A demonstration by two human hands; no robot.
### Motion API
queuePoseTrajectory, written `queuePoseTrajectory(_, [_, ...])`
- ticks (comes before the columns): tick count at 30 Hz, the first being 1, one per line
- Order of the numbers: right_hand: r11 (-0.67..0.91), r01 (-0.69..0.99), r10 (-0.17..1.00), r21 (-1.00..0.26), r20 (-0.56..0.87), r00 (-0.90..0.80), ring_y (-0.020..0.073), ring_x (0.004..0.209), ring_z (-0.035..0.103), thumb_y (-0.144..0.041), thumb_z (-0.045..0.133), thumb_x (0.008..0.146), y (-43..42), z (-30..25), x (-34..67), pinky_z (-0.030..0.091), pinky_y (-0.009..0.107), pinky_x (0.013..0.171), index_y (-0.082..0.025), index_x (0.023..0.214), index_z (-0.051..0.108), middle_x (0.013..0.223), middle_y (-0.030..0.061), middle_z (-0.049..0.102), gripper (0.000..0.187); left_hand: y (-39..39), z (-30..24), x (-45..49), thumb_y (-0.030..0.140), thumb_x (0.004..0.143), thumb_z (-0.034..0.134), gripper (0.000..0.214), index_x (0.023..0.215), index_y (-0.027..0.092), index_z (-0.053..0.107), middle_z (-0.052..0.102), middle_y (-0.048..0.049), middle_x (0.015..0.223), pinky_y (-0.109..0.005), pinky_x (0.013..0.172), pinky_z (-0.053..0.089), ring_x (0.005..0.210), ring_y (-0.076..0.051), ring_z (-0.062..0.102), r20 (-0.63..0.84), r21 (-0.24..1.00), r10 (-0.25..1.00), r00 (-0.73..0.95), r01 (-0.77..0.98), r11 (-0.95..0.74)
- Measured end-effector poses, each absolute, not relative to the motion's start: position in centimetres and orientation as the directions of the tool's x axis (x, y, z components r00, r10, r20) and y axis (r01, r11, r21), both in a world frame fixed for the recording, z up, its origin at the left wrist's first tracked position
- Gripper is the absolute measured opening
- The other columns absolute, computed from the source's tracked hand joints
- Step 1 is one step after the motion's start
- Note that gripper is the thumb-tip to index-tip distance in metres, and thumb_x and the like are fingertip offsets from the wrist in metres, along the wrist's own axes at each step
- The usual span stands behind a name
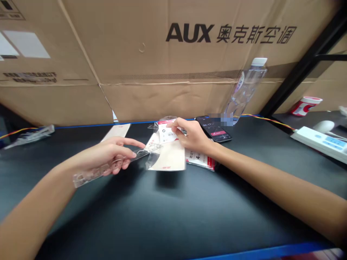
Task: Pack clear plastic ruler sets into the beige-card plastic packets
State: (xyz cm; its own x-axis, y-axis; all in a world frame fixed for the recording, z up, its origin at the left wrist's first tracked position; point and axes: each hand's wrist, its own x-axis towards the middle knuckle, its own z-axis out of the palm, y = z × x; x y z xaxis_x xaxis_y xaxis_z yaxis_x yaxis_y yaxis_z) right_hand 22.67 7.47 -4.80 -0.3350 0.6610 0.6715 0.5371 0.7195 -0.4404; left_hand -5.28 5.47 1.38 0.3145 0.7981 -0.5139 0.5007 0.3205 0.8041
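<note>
My left hand (108,155) grips a clear plastic stencil ruler (89,177) across its fingers, with the index finger stretched toward a clear plastic bag (153,160). My right hand (189,135) pinches the top of that bag near its white and red label (166,133). A cream card (169,159) lies inside or under the bag; I cannot tell which. A white and red packet (199,159) sits partly beneath the bag, just below my right hand.
A phone (214,129) showing a timer and a tilted clear plastic bottle (245,88) stand behind my right hand. A white power strip (320,142), a cream envelope (116,131), a red-and-white cup (306,105) and wires surround the black table (162,213). Cardboard boxes (168,61) form the back.
</note>
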Motion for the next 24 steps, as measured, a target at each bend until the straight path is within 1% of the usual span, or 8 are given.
queuePoseTrajectory(3, [0.702, 0.537, 0.671, -0.469, 0.689, -0.275, 0.0178, 0.081, 0.065, -0.01, 0.047, 0.084, 7.3, -4.7, 22.7, 0.047, 0.027, 0.074, -0.021, 0.082, 0.05, 0.086, 0.0041, 0.069, 0.011, 6.0, 0.8, -5.7, 0.029, 0.07, 0.076, 0.045, 0.115, 0.025, 0.074, 0.059, -0.0028, 0.051, -0.017, 0.028, 0.028, 0.035, -0.011, 0.048, -0.52, 0.819, 0.777, 0.355, 0.466, 0.334])
queuePoseTrajectory(8, [0.702, 0.53, 0.663, -0.476, 0.708, -0.243, 0.0186, 0.082, 0.064, -0.012, 0.048, 0.084, 7.3, -4.8, 22.7, 0.047, 0.027, 0.073, -0.021, 0.081, 0.05, 0.084, 0.0043, 0.067, 0.01, 6.5, 0.0, -5.8, 0.028, 0.072, 0.075, 0.046, 0.118, 0.025, 0.072, 0.059, -0.0025, 0.054, -0.016, 0.029, 0.027, 0.037, -0.01, 0.046, -0.526, 0.828, 0.754, 0.393, 0.437, 0.35])
queuePoseTrajectory(12, [0.684, 0.514, 0.695, -0.518, 0.677, -0.243, 0.0182, 0.079, 0.064, -0.011, 0.049, 0.083, 7.4, -5.0, 22.7, 0.046, 0.026, 0.07, -0.02, 0.078, 0.05, 0.081, 0.0032, 0.066, 0.011, 6.7, -0.7, -5.6, 0.025, 0.075, 0.074, 0.048, 0.122, 0.023, 0.069, 0.055, -0.0009, 0.056, -0.016, 0.032, 0.028, 0.041, -0.009, 0.044, -0.469, 0.875, 0.755, 0.458, 0.357, 0.327])
queuePoseTrajectory(16, [0.666, 0.489, 0.722, -0.563, 0.651, -0.235, 0.0197, 0.084, 0.066, -0.011, 0.05, 0.082, 7.5, -5.0, 22.8, 0.048, 0.028, 0.075, -0.02, 0.078, 0.051, 0.082, 0.0033, 0.066, 0.01, 6.6, -0.8, -5.5, 0.023, 0.077, 0.073, 0.046, 0.122, 0.022, 0.068, 0.055, -0.0003, 0.06, -0.015, 0.037, 0.033, 0.048, -0.01, 0.048, -0.433, 0.897, 0.764, 0.478, 0.309, 0.315])
queuePoseTrajectory(19, [0.669, 0.468, 0.724, -0.578, 0.651, -0.231, 0.0204, 0.086, 0.066, -0.01, 0.051, 0.081, 7.6, -5.0, 22.8, 0.049, 0.03, 0.077, -0.02, 0.078, 0.053, 0.082, 0.0033, 0.067, 0.01, 6.4, -0.4, -5.3, 0.023, 0.077, 0.074, 0.045, 0.122, 0.023, 0.069, 0.054, 0.0002, 0.06, -0.014, 0.042, 0.038, 0.052, -0.009, 0.05, -0.403, 0.913, 0.783, 0.475, 0.269, 0.306])
queuePoseTrajectory(22, [0.687, 0.435, 0.713, -0.582, 0.655, -0.249, 0.0203, 0.088, 0.067, -0.01, 0.051, 0.082, 7.4, -5.0, 22.6, 0.05, 0.03, 0.079, -0.019, 0.079, 0.054, 0.085, 0.0036, 0.067, 0.011, 6.2, -0.3, -5.2, 0.026, 0.078, 0.074, 0.048, 0.125, 0.024, 0.067, 0.055, -0.0003, 0.06, -0.016, 0.042, 0.037, 0.052, -0.01, 0.05, -0.358, 0.931, 0.797, 0.487, 0.249, 0.266])
queuePoseTrajectory(24, [0.711, 0.427, 0.691, -0.559, 0.667, -0.278, 0.0198, 0.088, 0.067, -0.01, 0.051, 0.084, 7.0, -5.1, 22.1, 0.05, 0.03, 0.079, -0.019, 0.081, 0.055, 0.086, 0.0037, 0.068, 0.01, 6.2, -0.4, -5.0, 0.027, 0.077, 0.075, 0.047, 0.123, 0.023, 0.067, 0.057, -0.001, 0.062, -0.017, 0.041, 0.036, 0.051, -0.01, 0.05, -0.342, 0.934, 0.808, 0.48, 0.27, 0.235])
